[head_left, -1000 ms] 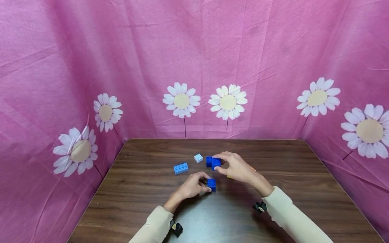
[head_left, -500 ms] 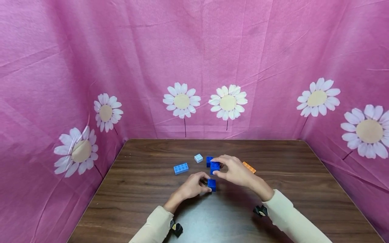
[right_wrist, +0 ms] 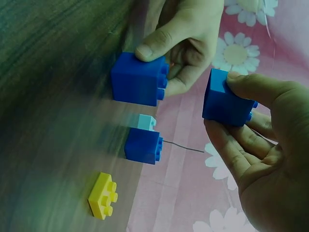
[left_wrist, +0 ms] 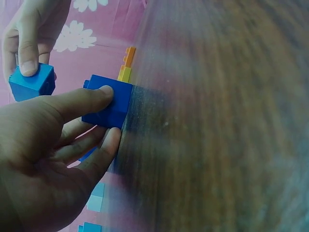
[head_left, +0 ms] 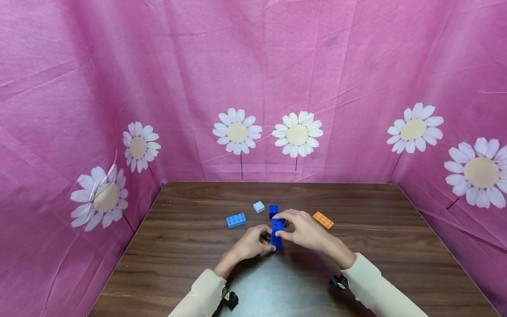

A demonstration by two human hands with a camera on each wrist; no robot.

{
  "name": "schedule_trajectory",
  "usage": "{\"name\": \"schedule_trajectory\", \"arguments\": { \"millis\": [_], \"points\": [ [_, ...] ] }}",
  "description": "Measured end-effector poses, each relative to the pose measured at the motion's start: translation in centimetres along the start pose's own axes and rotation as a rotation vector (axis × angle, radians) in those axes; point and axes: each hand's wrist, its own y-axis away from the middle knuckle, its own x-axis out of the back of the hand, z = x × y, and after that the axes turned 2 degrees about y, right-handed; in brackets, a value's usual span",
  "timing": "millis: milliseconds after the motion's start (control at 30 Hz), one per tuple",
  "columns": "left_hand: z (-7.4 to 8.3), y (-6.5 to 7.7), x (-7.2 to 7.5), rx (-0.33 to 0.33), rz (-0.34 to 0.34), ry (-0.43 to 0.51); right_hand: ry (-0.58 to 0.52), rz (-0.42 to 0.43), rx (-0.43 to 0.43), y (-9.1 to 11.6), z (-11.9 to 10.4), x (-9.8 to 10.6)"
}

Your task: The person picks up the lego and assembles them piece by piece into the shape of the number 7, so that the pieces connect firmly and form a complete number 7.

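On the brown table (head_left: pixel 190 255), a third blue brick (head_left: pixel 273 211) stands just beyond the pair being handled, with a small pale blue brick (head_left: pixel 259 206) to its left. A longer sky-blue brick (head_left: pixel 236 219) lies nearer the left hand (head_left: pixel 253 242), and an orange brick (head_left: pixel 323 219) lies to the right, past the right hand (head_left: pixel 306 230). A pink curtain (head_left: pixel 253 66) with white daisies surrounds the far edge and sides. The left hand pinches the lower blue brick (head_left: pixel 276 245) between thumb and fingers, down on the table near the middle; the right hand grips the upper blue brick (head_left: pixel 278 224) the same way, in the air. From the head the two bricks overlap and look like one column, but both wrist views show a gap between them, the upper one raised clear of the wood. The wrist views also show a yellow brick (right_wrist: pixel 102 195), which cannot be made out from the head, where the right hand and forearm stand in the way. In the left wrist view, the left hand's fingers cover most of the third blue brick.
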Motion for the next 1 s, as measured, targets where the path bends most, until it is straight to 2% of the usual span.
{"name": "schedule_trajectory", "arguments": {
  "millis": [167,467,1000],
  "points": [
    [0.0,-0.1,0.0,0.013,-0.005,-0.015,0.022,-0.007,-0.008,0.1,0.1,-0.6],
    [0.0,0.0,0.0,-0.005,-0.007,-0.004,0.033,-0.039,-0.005,0.4,0.6,-1.3],
    [-0.1,-0.2,-0.1,-0.009,-0.001,0.026,-0.026,-0.088,-0.004,0.5,1.0,-2.3]
  ]
}}
